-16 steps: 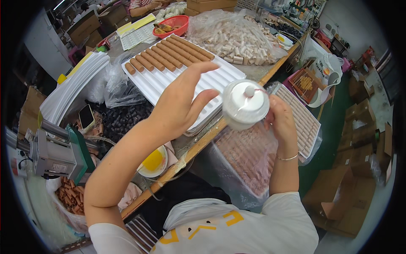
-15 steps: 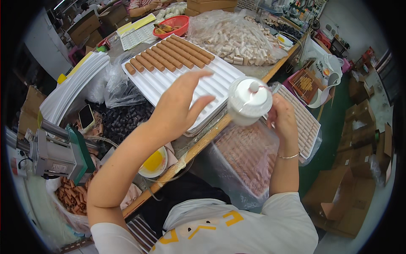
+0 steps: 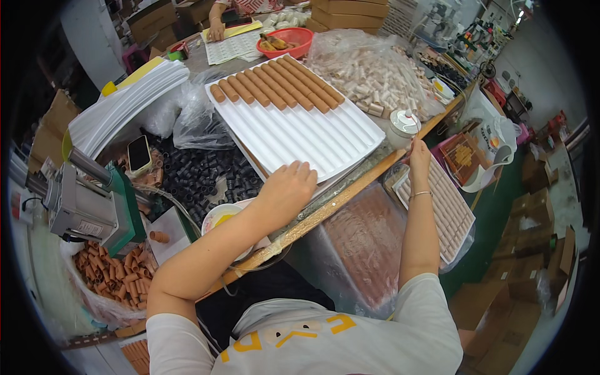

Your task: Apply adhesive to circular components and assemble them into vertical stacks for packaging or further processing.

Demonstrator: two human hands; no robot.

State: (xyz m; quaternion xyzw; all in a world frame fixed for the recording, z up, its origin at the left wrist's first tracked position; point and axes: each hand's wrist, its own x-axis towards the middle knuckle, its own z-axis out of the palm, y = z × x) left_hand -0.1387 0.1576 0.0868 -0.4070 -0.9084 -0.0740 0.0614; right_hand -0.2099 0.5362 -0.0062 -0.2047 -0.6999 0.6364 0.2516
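Observation:
My right hand (image 3: pixel 420 157) is at the near right side of a whitish lidded mug (image 3: pixel 400 135), its fingers closed at the handle, which is mostly hidden. The mug appears to stand at the bench's right edge, a round knob on its lid. My left hand (image 3: pixel 289 187) lies over the near left edge of a white grooved tray (image 3: pixel 312 147), fingers close together and thumb out of sight. Brown short cylinders (image 3: pixel 275 81) fill the far part of the tray's grooves in rows, with bare white grooves nearer me.
Black tube pieces (image 3: pixel 200 172) lie left of the tray, beside a phone (image 3: pixel 139 153) and a press (image 3: pixel 94 206). Behind are a red basket (image 3: pixel 303 39) and a bag of pale cylinders (image 3: pixel 369 69). A filled tray (image 3: pixel 440 206) sits lower right. Another person's hand (image 3: pixel 215 30) is at the back.
The lidded mug has gone from being held up in my right hand down to the bench's right edge. My left hand has dropped from above the tray onto its near edge.

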